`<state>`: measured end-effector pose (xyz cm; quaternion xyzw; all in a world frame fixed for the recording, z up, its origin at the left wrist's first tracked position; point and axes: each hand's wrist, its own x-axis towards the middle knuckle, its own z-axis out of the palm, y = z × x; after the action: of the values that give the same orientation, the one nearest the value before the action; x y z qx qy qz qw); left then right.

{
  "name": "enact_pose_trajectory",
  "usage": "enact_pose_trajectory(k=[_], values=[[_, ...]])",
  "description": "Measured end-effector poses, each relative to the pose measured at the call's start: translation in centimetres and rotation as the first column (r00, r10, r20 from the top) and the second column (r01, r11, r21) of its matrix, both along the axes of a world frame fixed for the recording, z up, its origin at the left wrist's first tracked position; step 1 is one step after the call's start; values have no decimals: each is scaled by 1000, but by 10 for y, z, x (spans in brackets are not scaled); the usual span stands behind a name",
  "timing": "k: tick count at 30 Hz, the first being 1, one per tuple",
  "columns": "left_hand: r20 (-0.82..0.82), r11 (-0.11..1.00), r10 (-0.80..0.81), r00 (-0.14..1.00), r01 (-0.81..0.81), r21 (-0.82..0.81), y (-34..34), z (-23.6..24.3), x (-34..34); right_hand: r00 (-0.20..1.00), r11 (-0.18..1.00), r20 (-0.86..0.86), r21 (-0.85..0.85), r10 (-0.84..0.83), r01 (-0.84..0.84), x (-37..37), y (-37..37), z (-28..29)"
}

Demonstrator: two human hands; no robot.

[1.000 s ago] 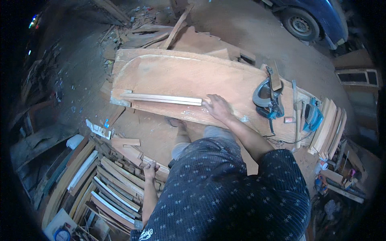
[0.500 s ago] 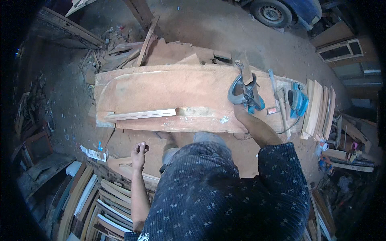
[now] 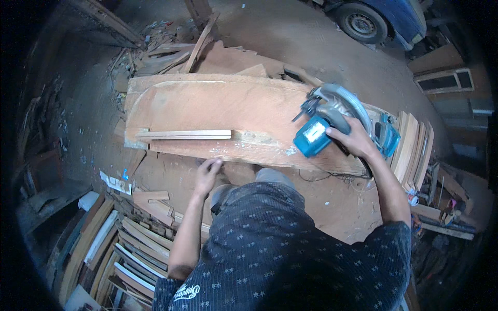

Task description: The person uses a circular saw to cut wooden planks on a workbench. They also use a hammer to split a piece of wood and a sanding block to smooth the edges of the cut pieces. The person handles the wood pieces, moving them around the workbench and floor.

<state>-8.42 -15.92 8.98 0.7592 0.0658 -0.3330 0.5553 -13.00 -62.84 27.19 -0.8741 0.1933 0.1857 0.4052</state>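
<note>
My right hand grips a teal and black cordless circular saw by its handle, above the right part of the wooden workbench. The saw is tilted, its battery end toward me and its round guard on the far side. My left hand is empty beside the bench's near edge, its fingers loosely bent. Two thin wooden strips lie side by side along the left of the bench, just beyond that hand. A teal power tool rests at the bench's right end, partly hidden by the saw and my right hand.
Stacked boards stand against the bench's right end. More wood strips are stacked at the lower left. Scrap wood lies past the bench's far side. A cable trails by the near edge. A blue vehicle stands far right.
The saw has been turned round in my right hand and brought nearer, its battery now facing me. My left hand has moved right and forward, up to the bench edge.
</note>
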Motion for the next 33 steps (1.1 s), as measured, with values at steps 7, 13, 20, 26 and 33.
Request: enact_pose_trajectory(k=[7, 13, 20, 26, 33], values=[[-423, 904, -77, 903, -116, -412, -114, 30, 24, 992, 945, -46, 314, 116, -96, -29, 74, 16], [-428, 942, 99, 898, -223, -249, -97, 3, 11, 975, 908, 53, 355, 216, -221, -28, 100, -39], [-244, 956, 267, 932, -288, -51, -73, -40, 1, 919, 882, 235, 284, 317, -377, -30, 126, -111], [-124, 906, 378, 918, -394, -154, -67, -65, -4, 887, 868, 277, 240, 368, -435, -27, 136, -143], [-112, 947, 263, 958, -279, -159, -57, -66, 4, 912, 867, 213, 296, 349, -401, -25, 143, -138]])
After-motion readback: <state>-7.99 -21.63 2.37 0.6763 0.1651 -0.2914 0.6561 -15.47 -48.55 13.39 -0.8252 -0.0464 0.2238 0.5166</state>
